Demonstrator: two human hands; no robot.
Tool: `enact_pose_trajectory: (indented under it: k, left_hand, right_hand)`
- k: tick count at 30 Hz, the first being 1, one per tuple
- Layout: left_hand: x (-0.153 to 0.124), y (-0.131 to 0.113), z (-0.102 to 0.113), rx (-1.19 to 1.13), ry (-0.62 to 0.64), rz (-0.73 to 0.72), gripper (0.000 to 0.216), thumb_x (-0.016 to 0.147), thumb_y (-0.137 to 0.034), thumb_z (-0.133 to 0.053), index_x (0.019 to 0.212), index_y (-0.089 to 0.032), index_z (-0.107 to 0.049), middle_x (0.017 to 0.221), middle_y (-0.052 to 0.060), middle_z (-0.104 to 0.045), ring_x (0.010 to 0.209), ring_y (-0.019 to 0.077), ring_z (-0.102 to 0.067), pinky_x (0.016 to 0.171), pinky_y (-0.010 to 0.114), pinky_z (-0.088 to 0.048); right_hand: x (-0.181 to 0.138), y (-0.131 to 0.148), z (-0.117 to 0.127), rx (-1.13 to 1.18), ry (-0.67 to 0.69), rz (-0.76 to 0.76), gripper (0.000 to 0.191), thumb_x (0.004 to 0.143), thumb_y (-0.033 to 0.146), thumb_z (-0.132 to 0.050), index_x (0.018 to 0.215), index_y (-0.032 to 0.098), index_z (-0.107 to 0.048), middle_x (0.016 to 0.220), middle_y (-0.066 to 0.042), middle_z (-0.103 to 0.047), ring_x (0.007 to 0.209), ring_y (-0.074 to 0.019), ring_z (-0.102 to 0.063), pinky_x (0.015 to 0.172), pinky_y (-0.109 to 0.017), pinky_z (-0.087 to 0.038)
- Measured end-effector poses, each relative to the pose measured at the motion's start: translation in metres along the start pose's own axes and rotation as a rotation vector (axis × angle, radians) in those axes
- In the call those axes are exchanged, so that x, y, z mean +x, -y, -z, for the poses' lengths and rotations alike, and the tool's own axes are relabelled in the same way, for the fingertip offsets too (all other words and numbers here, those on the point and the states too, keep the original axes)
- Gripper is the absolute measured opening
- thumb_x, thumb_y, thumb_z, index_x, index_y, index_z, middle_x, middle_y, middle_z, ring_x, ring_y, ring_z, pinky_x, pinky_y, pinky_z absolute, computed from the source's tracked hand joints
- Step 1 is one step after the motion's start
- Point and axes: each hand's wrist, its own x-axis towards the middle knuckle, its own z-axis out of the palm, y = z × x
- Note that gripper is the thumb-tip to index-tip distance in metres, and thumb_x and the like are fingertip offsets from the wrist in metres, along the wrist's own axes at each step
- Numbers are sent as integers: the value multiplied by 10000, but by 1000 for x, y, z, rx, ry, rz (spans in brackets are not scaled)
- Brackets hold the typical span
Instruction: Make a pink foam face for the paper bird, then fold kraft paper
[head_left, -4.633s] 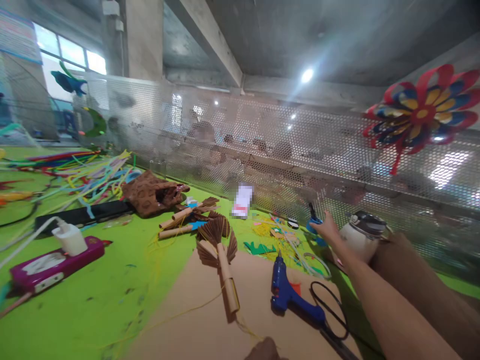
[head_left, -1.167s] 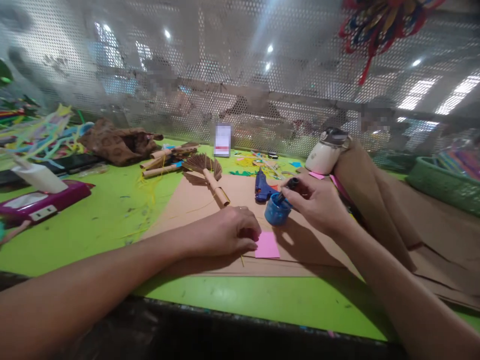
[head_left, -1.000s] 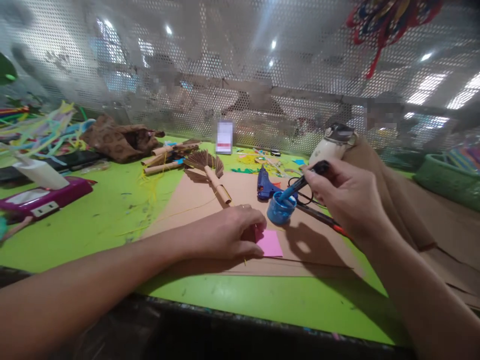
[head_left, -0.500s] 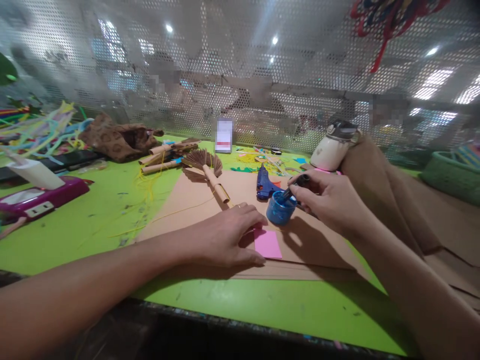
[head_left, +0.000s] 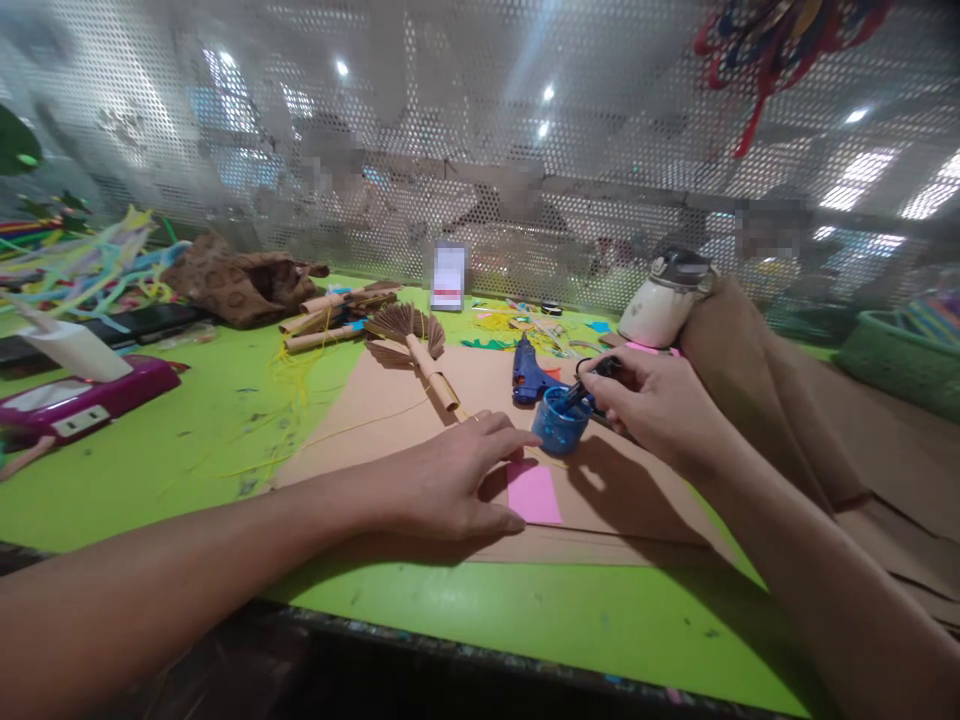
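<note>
Lowered since earlier, the black stick clamped in my right grip enters the jar; my left grip, fingers apart, likely steadies pink paper

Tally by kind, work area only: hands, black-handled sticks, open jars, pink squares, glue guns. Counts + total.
Hands: 2 (left hand, right hand)
Black-handled stick: 1
Open jar: 1
Pink square: 1
Glue gun: 1
Total: 6
</note>
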Motion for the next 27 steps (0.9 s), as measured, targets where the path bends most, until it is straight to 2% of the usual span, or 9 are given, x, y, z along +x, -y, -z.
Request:
enact_pose_trajectory:
  k: [4,9,12,15,18,20,22,24,27]
  left_hand:
    - [-1,3,-3,-23,-34,-1,604,750,-329,-635,1310,-246,-426,1174,76,-467,1093,236,-460,943,354,-380]
    - [0,3,-2,-24,-19,-3,591,749,-324,-644,1295,-246,-432,1117,68,-493,1039,228,-480,909,354,-395]
    - [0,3,-1,-19,-15,-11,593,750,-327,-647,1295,-244,-427,1097,65,-500,1003,226,-487,880,350,-402]
    - [0,3,0,-23,-21,-16,594,743,-312,-648,1292,-242,-431,1091,64,-507,990,226,-492,860,339,-404]
    - [-1,1,2,-42,-20,-20,565,730,-263,-642,1264,-231,-460,1072,61,-521,958,216,-507,824,316,-410]
    - [-1,0,1,-56,-28,-23,546,718,-234,-636,1241,-223,-480,1052,58,-532,939,210,-514,808,305,-409]
    - [-2,-3,0,-80,-53,-23,528,719,-217,-620,1229,-221,-487,1025,52,-545,902,199,-522,782,295,-409]
    - [-3,-5,-3,-127,-68,-24,477,745,-213,-584,1213,-218,-496,973,42,-566,833,182,-529,737,284,-408]
    - [-3,-5,-5,-188,-66,-39,365,785,-224,-537,1149,-199,-527,894,32,-589,759,168,-529,689,274,-402]
  right_hand:
    - [-2,4,5,-16,-62,7,234,781,339,-564,608,181,-563,491,33,-472,489,-121,-449,513,-262,-350]
    - [-4,7,5,-17,-153,10,277,770,365,-582,567,190,-510,485,35,-456,475,-117,-437,480,-252,-331]
    - [-2,3,0,-36,-97,3,295,794,397,-565,585,190,-545,465,39,-447,471,-122,-442,486,-257,-343]
    - [-2,0,1,-43,-93,10,284,792,443,-580,724,175,-648,537,19,-540,507,-130,-493,516,-264,-387]
    - [-5,8,12,-60,-270,31,339,760,476,-623,889,170,-688,680,-20,-633,584,-146,-550,566,-279,-437]
    - [-11,19,20,-77,-424,52,332,769,469,-620,873,163,-692,709,-42,-648,610,-157,-562,589,-296,-454]
    - [-19,33,26,-78,-459,104,271,794,430,-608,792,172,-690,694,-44,-650,581,-151,-547,562,-293,-439]
    - [-28,43,28,-61,-292,220,212,806,375,-607,734,190,-680,670,-27,-646,567,-141,-540,540,-274,-420]
    - [-38,48,21,-126,237,375,142,820,313,-592,754,209,-663,729,-12,-646,648,-141,-561,595,-260,-426]
